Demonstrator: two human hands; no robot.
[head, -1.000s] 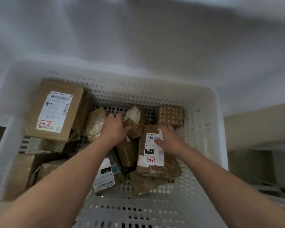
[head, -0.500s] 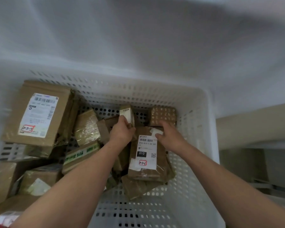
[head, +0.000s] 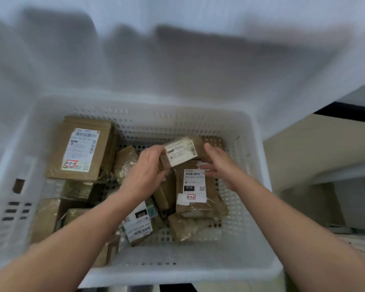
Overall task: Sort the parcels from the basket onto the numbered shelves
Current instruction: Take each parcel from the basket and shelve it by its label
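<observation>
A small parcel (head: 180, 151) is gripped in the left hand (head: 144, 173) and held label-up over the others in the basket (head: 135, 119), seemingly so its shelf number can be read, while the right hand (head: 219, 163) is spread open beside it, holding nothing.

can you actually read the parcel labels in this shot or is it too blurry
Head view: the red code on the big parcel and the 010 tag on the middle parcel are legible; the small parcel in the left hand is smeared; everything above the basket is motion-blurred.
</observation>
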